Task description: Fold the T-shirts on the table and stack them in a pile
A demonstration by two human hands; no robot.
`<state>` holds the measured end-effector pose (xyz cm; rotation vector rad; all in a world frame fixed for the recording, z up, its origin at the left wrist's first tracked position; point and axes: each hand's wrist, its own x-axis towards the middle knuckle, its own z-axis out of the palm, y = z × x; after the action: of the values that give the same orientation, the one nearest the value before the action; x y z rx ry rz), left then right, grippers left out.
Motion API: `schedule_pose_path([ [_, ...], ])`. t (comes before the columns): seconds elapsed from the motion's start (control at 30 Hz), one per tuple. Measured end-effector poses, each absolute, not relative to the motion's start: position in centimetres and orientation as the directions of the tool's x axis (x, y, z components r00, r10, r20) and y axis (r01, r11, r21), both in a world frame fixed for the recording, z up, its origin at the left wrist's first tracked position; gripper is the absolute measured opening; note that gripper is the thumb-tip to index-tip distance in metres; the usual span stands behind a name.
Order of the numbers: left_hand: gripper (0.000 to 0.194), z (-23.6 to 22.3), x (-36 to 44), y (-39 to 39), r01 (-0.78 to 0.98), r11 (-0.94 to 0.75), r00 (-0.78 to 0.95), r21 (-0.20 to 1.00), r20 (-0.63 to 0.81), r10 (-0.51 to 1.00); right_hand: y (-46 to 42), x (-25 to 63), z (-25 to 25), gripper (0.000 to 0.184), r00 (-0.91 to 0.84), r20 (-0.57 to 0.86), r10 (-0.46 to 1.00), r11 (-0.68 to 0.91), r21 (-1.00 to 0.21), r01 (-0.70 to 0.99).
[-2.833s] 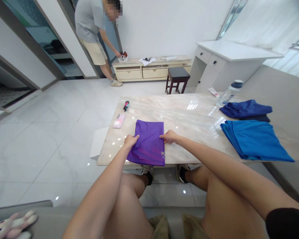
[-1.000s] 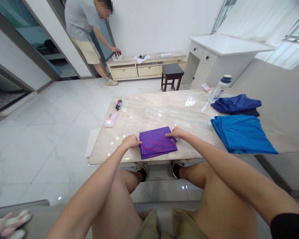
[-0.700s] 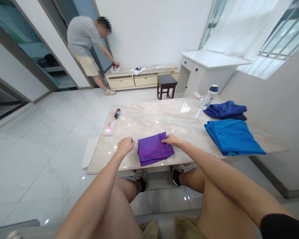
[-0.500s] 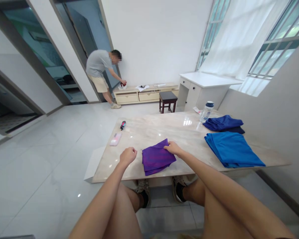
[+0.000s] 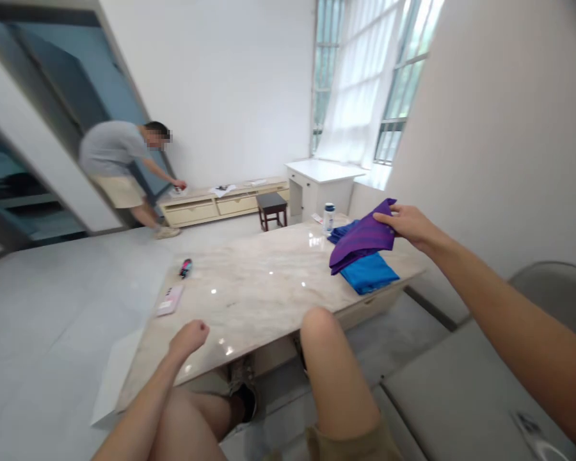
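Marble table [image 5: 249, 288], one, pale and veined, fills the centre of the view. Its right edge looks the likeliest trouble spot: a slackened pinch could let the purple cloth [image 5: 362, 237] slide loose, unfold, or drop past that edge to the floor.

Grey upholstered seat [image 5: 465, 390], one, at 4 o'clock. Sheer white curtain [image 5: 360, 83], one, at 1 o'clock, above a white desk [image 5: 319, 171], one. Low cream cabinet [image 5: 192, 214], one, at 11 o'clock. Co-worker [image 5: 112, 153], one person, at 10 o'clock, bends toward the cabinet top. Dark wooden stool [image 5: 271, 208], one, just beside the desk.

Table items, right end: bright blue cloth [image 5: 367, 274], one folded stack; navy cloth [image 5: 340, 234], one bundle; plastic water bottle [image 5: 329, 218], one. The purple cloth, one, hangs at 2 o'clock over the blue stack, grasped at its upper fold by the right hand [image 5: 413, 225]; contact with the stack cannot be told.

Left hand [image 5: 189, 339], at 7 o'clock, curls into a fist holding nothing visible, above the table's near edge. Pink flat packet [image 5: 169, 299], one, and small dark cylindrical item [image 5: 185, 267], one, lie at 9 o'clock.
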<state>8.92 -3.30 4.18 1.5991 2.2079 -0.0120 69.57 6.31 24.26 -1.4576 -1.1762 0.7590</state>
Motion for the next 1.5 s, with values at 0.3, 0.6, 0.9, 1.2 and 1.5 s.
schedule_pose_path([
  [0.3,0.037,0.5,6.9,0.8,0.868,0.394,-0.208,0.304,-0.497,0.842,-3.6,82.2,17.6,0.011,0.622,-0.050,0.781,-0.170,-0.976,0.134],
  [0.6,0.059,-1.7,8.7,3.5,0.897,0.371,-0.199,0.243,-0.527,0.826,6.0,81.9,14.8,0.011,0.629,0.025,0.777,0.112,-0.989,-0.099],
  [0.9,0.033,0.5,13.6,4.1,0.940,0.256,-0.108,0.227,-0.515,0.851,9.2,76.4,3.3,0.014,0.576,-0.315,0.755,-0.232,-0.949,-0.214],
  [1.2,0.021,1.2,16.3,5.4,0.973,0.137,-0.044,0.185,-0.434,0.900,5.3,80.0,-0.2,0.010,0.531,0.004,0.847,-0.219,-0.908,0.357],
  [1.5,0.038,1.4,16.6,5.1,0.967,0.085,0.024,0.242,-0.415,0.909,17.4,78.5,2.1,0.056,0.093,0.235,0.968,-0.013,-0.323,0.946],
])
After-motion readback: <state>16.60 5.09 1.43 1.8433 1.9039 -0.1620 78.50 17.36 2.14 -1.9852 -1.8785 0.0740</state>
